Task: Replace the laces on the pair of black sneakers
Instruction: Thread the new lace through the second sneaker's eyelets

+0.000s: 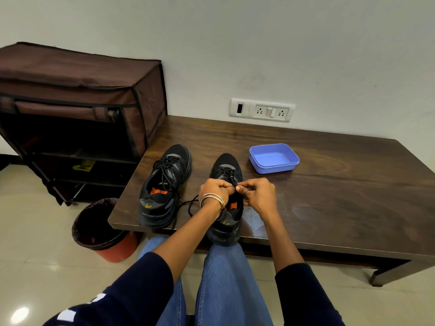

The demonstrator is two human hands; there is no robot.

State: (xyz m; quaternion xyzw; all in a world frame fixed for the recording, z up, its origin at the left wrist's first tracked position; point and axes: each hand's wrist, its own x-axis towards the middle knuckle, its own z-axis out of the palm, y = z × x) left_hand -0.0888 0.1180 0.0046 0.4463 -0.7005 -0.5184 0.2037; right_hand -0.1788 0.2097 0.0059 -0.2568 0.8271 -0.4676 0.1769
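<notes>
Two black sneakers with orange insoles stand side by side on the dark wooden table point(329, 184), toes pointing away from me. The left sneaker point(164, 184) is laced with a black lace, its ends loose. Over the collar of the right sneaker point(226, 170), at the top eyelets, my left hand point(215, 190) and my right hand point(256, 194) meet and pinch the black lace. A loop of that lace point(191, 204) trails on the table beside my left wrist. My hands hide the top eyelets and the lace ends.
An empty blue plastic tub point(274, 158) sits on the table behind the right sneaker. A brown fabric shoe rack point(82, 114) stands to the left, and a lined red bin point(103, 229) is on the floor by the table corner. A wall socket panel point(262, 110) is behind.
</notes>
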